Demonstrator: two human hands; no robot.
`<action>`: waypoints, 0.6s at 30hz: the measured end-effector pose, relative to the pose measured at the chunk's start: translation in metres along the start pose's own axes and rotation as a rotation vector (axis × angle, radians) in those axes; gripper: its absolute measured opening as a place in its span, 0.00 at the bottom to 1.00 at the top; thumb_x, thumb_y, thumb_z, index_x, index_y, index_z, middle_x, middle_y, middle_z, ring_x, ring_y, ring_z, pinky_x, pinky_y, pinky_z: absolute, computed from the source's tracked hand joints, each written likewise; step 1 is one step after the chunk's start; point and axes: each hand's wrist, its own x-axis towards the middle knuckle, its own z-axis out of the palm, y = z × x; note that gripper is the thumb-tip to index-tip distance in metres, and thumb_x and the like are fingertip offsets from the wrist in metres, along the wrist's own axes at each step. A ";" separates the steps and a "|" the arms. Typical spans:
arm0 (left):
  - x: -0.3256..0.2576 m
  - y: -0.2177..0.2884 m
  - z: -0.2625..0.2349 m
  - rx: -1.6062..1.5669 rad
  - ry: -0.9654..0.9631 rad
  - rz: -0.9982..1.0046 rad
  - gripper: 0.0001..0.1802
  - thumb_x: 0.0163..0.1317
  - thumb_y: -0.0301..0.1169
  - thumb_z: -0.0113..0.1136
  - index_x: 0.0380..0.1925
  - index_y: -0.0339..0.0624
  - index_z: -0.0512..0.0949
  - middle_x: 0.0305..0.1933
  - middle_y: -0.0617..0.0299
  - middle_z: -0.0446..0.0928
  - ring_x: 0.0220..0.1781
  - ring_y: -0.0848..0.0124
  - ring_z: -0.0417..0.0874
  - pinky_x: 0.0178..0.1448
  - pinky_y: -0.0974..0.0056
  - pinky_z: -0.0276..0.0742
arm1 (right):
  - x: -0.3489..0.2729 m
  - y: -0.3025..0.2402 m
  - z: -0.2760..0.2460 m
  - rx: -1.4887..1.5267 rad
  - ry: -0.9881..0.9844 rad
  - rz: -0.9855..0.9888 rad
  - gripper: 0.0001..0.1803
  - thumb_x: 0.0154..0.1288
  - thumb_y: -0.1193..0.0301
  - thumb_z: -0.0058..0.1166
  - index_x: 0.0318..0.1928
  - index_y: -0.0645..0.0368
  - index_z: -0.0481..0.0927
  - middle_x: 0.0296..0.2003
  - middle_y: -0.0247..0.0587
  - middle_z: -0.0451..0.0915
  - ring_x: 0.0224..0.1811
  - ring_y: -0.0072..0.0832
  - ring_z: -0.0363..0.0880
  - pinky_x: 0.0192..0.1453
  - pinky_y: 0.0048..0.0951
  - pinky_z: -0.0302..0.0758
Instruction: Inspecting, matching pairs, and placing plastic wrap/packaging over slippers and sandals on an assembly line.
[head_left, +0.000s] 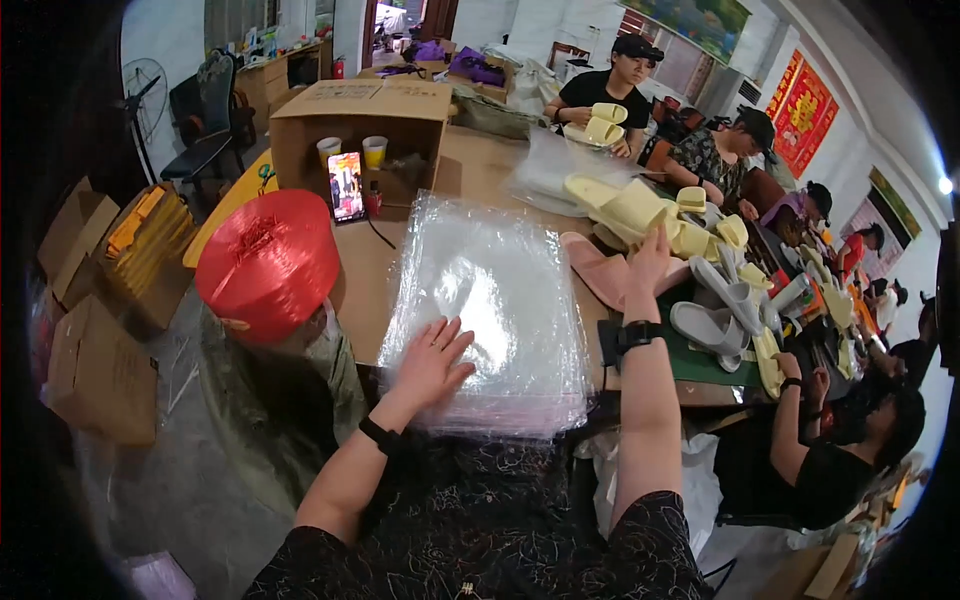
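Note:
My left hand (430, 365) lies flat with its fingers apart on a stack of clear plastic bags (480, 270) in front of me. Stretched out to the right, my right hand (650, 268) grips a pale yellow slipper (620, 207) at its near side; part of the grip is hidden. Beneath my right hand and wrist are pink slippers (597, 268). Grey slippers (705, 325) and more yellow slippers (732, 232) are heaped just to the right.
A large roll of red plastic twine (268, 262) stands at the left. Behind the bags, an open cardboard box (360, 105) holds cups, with a lit phone (346, 187) before it. Co-workers sit along the table's right side, one person (605, 95) holding yellow slippers.

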 end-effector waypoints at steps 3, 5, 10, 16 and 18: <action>0.004 0.000 0.004 -0.010 0.013 0.017 0.30 0.69 0.52 0.50 0.66 0.51 0.69 0.74 0.52 0.61 0.76 0.53 0.57 0.78 0.50 0.49 | 0.023 -0.050 -0.008 0.071 0.028 -0.103 0.22 0.75 0.66 0.48 0.64 0.64 0.72 0.54 0.41 0.78 0.50 0.24 0.76 0.53 0.25 0.73; 0.002 0.000 0.000 -0.028 0.001 0.012 0.30 0.69 0.51 0.50 0.66 0.51 0.69 0.74 0.52 0.61 0.77 0.53 0.57 0.78 0.51 0.48 | 0.012 -0.089 0.006 0.086 -0.032 -0.067 0.21 0.75 0.66 0.49 0.63 0.63 0.73 0.53 0.40 0.78 0.49 0.23 0.77 0.52 0.24 0.74; 0.001 0.002 -0.001 -0.014 0.001 0.003 0.29 0.69 0.50 0.49 0.66 0.51 0.69 0.74 0.52 0.61 0.76 0.53 0.57 0.78 0.51 0.48 | -0.033 -0.156 0.041 0.291 -0.262 -0.015 0.20 0.74 0.68 0.47 0.60 0.66 0.74 0.54 0.41 0.78 0.52 0.25 0.79 0.56 0.26 0.77; 0.003 -0.001 0.008 0.037 0.077 0.002 0.30 0.62 0.48 0.54 0.62 0.46 0.72 0.69 0.50 0.68 0.73 0.54 0.63 0.77 0.52 0.52 | -0.071 -0.144 0.062 0.329 -0.547 0.272 0.20 0.74 0.71 0.43 0.60 0.70 0.74 0.53 0.48 0.79 0.51 0.30 0.80 0.58 0.27 0.76; 0.010 0.015 -0.016 -0.168 0.019 -0.061 0.30 0.63 0.48 0.54 0.62 0.46 0.72 0.68 0.51 0.70 0.72 0.55 0.65 0.77 0.52 0.52 | -0.077 -0.127 0.058 0.284 -0.560 0.397 0.19 0.72 0.73 0.45 0.58 0.70 0.75 0.51 0.47 0.80 0.49 0.29 0.81 0.53 0.25 0.78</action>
